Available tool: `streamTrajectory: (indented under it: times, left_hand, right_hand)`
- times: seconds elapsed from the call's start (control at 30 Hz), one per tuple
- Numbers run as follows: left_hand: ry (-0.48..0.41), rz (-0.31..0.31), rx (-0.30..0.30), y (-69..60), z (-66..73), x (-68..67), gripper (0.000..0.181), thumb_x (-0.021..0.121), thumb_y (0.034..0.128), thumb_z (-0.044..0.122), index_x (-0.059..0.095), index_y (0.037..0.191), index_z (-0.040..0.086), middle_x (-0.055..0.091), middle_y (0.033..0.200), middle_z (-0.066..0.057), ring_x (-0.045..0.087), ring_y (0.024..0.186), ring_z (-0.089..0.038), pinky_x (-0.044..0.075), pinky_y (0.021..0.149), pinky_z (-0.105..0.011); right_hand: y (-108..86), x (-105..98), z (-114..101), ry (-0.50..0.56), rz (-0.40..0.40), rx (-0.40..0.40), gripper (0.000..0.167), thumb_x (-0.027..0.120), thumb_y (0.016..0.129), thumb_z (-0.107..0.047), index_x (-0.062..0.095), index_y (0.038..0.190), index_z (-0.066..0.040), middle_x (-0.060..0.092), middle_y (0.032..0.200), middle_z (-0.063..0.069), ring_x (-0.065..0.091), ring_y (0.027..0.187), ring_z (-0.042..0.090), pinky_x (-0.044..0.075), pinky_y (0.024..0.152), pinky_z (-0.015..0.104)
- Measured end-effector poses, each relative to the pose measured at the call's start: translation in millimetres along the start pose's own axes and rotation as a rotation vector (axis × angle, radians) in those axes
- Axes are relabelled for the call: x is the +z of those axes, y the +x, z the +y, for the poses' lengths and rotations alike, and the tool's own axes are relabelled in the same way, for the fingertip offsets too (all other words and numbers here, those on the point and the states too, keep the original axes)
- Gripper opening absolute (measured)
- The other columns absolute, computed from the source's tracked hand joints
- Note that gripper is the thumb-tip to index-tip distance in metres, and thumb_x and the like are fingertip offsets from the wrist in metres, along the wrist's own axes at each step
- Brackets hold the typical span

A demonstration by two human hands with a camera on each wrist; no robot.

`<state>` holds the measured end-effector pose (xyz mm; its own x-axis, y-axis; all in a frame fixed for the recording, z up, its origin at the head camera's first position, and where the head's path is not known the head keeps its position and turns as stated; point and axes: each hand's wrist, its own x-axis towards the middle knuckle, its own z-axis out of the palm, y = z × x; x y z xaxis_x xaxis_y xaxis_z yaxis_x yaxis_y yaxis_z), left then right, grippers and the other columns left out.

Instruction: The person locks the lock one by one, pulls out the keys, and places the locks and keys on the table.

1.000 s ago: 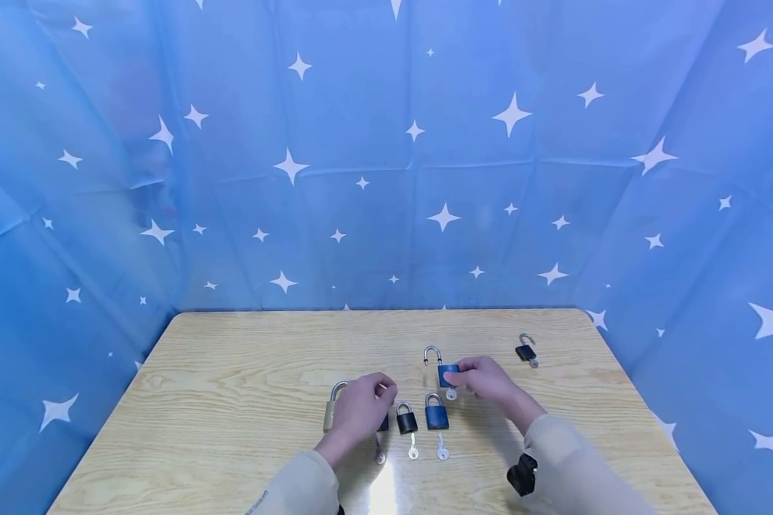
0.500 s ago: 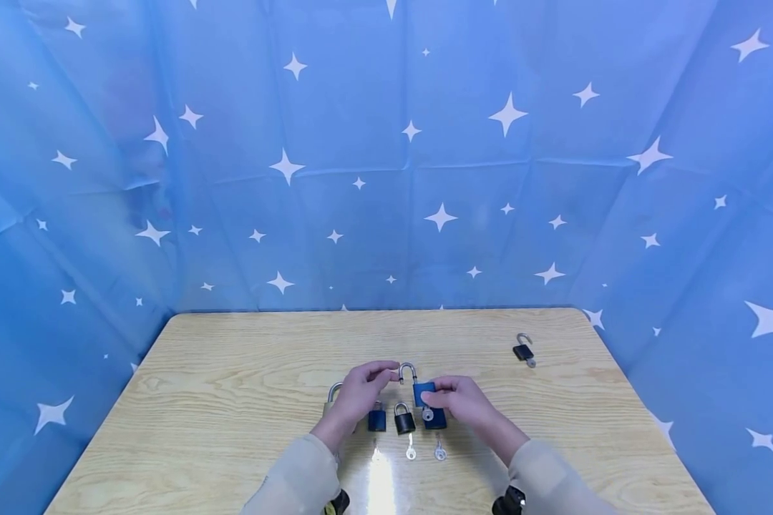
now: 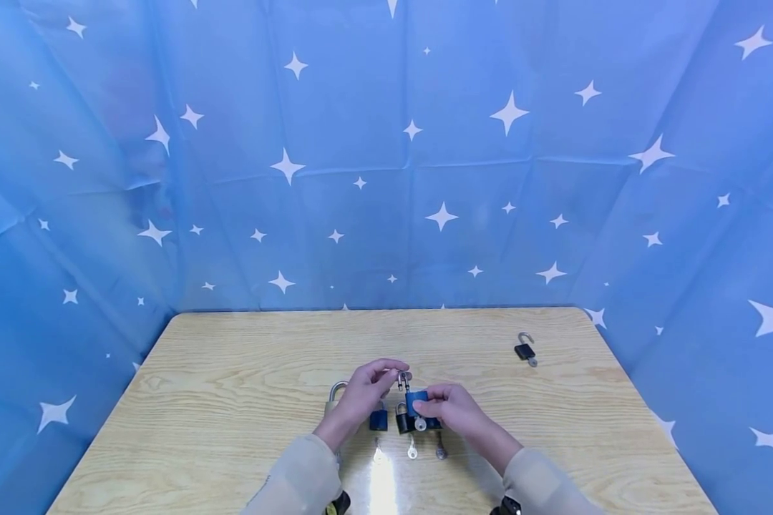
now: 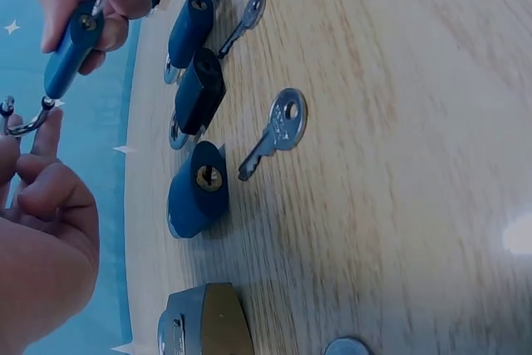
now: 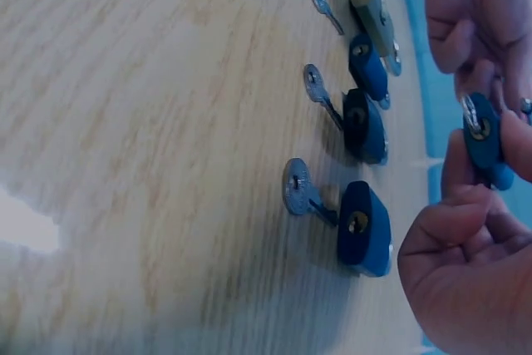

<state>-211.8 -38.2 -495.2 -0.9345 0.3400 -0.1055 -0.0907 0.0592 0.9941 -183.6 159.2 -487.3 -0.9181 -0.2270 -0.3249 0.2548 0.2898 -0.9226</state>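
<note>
A blue padlock with its shackle sprung up is held over the row of locks. My right hand grips its body between thumb and fingers, and a key sits in its keyhole. My left hand has its thumb and fingertips at the raised shackle, seemingly pinching it. Below, a black padlock and another blue padlock stand on the table, partly covered in the head view. A small dark blue padlock and a brass-coloured padlock are beside my left hand.
Loose keys lie in front of the padlocks on the wooden table. Farther off at the right lies an opened black padlock with a key in it. A blue star-patterned curtain hangs behind.
My right hand has brought the blue padlock left and slightly nearer to me. My left hand has moved up and right, and its fingertips now meet the shackle.
</note>
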Motion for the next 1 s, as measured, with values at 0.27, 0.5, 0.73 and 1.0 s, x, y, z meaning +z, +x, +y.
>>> streamTrajectory:
  times: [0.27, 0.5, 0.73, 1.0]
  left_hand:
    - [0.075, 0.031, 0.075, 2.5, 2.0, 5.3, 0.026, 0.059, 0.0979, 0.023, 0.068, 0.117, 0.009, 0.068, 0.109, -0.011, 0.061, 0.102, -0.024, 0.046, 0.091, -0.033]
    - [0.318, 0.056, 0.112, 2.2, 12.6, 8.8, 0.018, 0.059, 0.098, 0.028, 0.072, 0.107, 0.019, 0.07, 0.103, -0.006, 0.056, 0.081, -0.015, 0.046, 0.071, -0.026]
    - [0.622, 0.106, 0.198, 2.3, 17.6, 12.1, 0.017, 0.056, 0.099, 0.031, 0.072, 0.103, 0.025, 0.072, 0.099, 0.01, 0.057, 0.077, -0.005, 0.046, 0.07, -0.025]
    - [0.748, 0.128, 0.197, 4.3, 23.8, 15.8, 0.014, 0.06, 0.0961, 0.035, 0.073, 0.098, 0.027, 0.072, 0.098, 0.012, 0.054, 0.069, -0.003, 0.044, 0.066, -0.024]
  right_hand:
    - [-1.3, 6, 3, 0.0, -0.029, 0.0, 0.03, 0.07, 0.088, -0.028, 0.069, 0.102, -0.001, 0.062, 0.08, -0.006, 0.046, 0.069, 0.012, 0.037, 0.059, 0.023]
    - [-2.9, 10, 2, -0.024, -0.031, -0.02, 0.024, 0.069, 0.09, -0.03, 0.067, 0.084, -0.006, 0.054, 0.072, -0.007, 0.043, 0.065, 0.012, 0.037, 0.057, 0.024]
    - [-4.5, 16, 0, -0.047, 0.058, -0.018, 0.028, 0.07, 0.089, -0.029, 0.063, 0.076, -0.006, 0.049, 0.068, -0.005, 0.043, 0.065, 0.013, 0.035, 0.056, 0.026]
    - [-7.1, 23, -3, -0.084, 0.181, -0.05, 0.023, 0.072, 0.086, -0.025, 0.069, 0.081, -0.003, 0.055, 0.07, -0.004, 0.047, 0.07, 0.014, 0.036, 0.064, 0.028]
